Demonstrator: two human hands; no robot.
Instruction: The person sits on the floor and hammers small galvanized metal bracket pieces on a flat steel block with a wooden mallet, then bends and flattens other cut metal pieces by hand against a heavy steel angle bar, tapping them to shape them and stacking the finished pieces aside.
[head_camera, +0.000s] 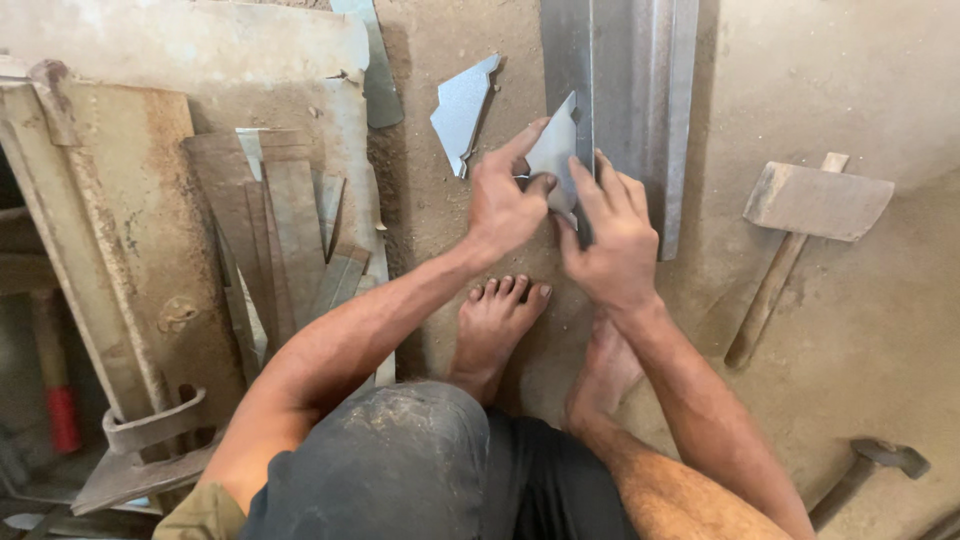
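Note:
My left hand (503, 203) and my right hand (608, 238) both grip a small pointed piece of sheet metal (555, 148), held at the near end of a long folded metal channel (625, 90) that lies on the dirt floor. My left thumb and fingers pinch the piece's left edge. My right fingers press its right side against the channel. A second cut triangular metal piece (462, 110) lies on the ground just left of my hands. My bare feet (495, 325) rest below the hands.
A large wooden mallet (800, 215) lies to the right, and a steel hammer (880, 462) at the lower right. At left, several rusty metal strips (285, 240) are stacked on a flat sheet (190, 50), beside a heavy iron bar with a bracket (150, 425).

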